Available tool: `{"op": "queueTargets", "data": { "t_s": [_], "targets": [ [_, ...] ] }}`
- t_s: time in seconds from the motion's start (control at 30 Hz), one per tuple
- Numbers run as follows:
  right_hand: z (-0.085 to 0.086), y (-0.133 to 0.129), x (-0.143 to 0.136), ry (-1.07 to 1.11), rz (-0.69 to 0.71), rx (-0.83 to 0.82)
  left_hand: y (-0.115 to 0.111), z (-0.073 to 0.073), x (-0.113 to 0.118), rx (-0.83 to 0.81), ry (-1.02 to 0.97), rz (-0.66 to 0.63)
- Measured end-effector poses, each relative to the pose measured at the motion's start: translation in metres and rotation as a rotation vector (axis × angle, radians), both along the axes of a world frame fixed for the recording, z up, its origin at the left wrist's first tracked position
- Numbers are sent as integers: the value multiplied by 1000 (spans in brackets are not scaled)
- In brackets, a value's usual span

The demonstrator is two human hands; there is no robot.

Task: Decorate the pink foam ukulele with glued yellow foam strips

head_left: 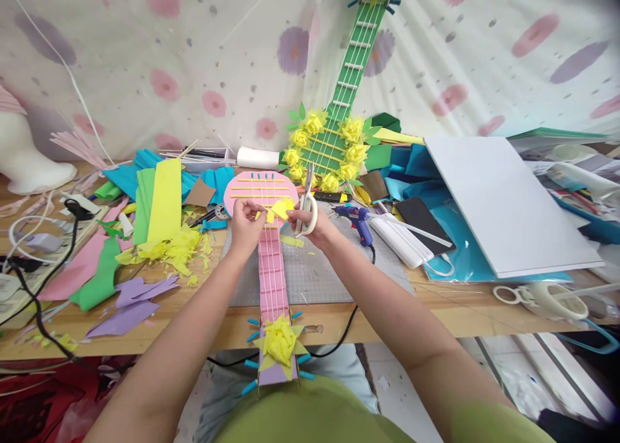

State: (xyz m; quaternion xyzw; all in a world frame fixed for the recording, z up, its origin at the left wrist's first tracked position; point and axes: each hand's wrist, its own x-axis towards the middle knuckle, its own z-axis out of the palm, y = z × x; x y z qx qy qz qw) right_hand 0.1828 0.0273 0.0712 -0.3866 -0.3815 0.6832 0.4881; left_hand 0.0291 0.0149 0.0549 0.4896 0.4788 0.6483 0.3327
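Observation:
My left hand (246,225) pinches a small piece of yellow crepe paper (265,216). White-handled scissors (310,212) hang in my right hand (316,227), blades pointing up and away. Its thumb and fingertips also hold a yellow paper piece (282,208). Both hands are over a pink paper guitar (237,183) with yellow strips across its round body and white strings. The pink neck (272,268) runs toward me. A yellow paper flower (279,341) sits on the purple head, which has blue pegs and reaches past the table edge.
A green paper guitar (352,75) ringed with yellow flowers leans on the curtain. Beside my right hand is a blue glue gun (358,222) with a cable. Yellow scraps (177,246) and coloured paper lie at left; a white board (504,204) is at right.

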Motion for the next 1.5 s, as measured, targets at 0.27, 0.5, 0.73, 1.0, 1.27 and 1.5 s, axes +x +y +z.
{"op": "queueTargets", "data": {
  "t_s": [0.27, 0.5, 0.73, 1.0, 1.27, 1.5],
  "targets": [
    [-4, 0, -7, -164, 4, 122, -5, 1, 6, -90, -54, -28],
    [-3, 6, -5, -214, -1, 111, -2, 1, 15, -192, -274, -60],
    [-4, 6, -6, -106, 42, 101, -3, 3, 15, -212, -275, -60],
    [-6, 6, -9, -132, -25, 114, -4, 13, 18, -267, -300, -63],
    [-13, 11, -12, -114, -167, 139, -7, 14, 24, -375, -629, -116],
    [-14, 12, -11, -183, -179, 163, -9, 17, 30, -391, -583, -67]
  ]
}}
